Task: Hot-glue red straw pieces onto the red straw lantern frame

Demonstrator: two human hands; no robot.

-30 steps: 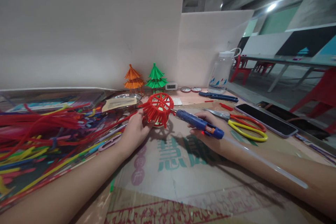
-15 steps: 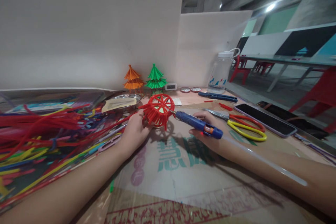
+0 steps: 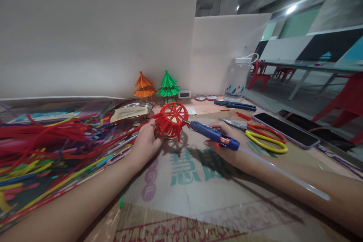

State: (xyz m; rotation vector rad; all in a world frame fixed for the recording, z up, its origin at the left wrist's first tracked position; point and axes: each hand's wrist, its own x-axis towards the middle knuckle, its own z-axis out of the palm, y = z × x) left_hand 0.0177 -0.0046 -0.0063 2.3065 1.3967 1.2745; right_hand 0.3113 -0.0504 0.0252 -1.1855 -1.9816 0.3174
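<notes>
The lantern (image 3: 171,121) is pinched by the left hand (image 3: 146,143); the glue gun (image 3: 212,135) (three o'clock) is clasped by the right hand (image 3: 225,154); paper (image 3: 129,113) is held in the dish (image 3: 148,104).

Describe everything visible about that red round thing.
The red lantern is a small openwork cage of thin plastic-looking strips: spokes radiating inside a round rim, a fringe hanging below. The left hand holds it tilted over the cardboard; the tip of the blue glue gun, held in the right hand, meets its rim.

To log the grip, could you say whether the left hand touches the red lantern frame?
Touching: head view shows the left hand clasping the red lantern frame by its edge.
</notes>
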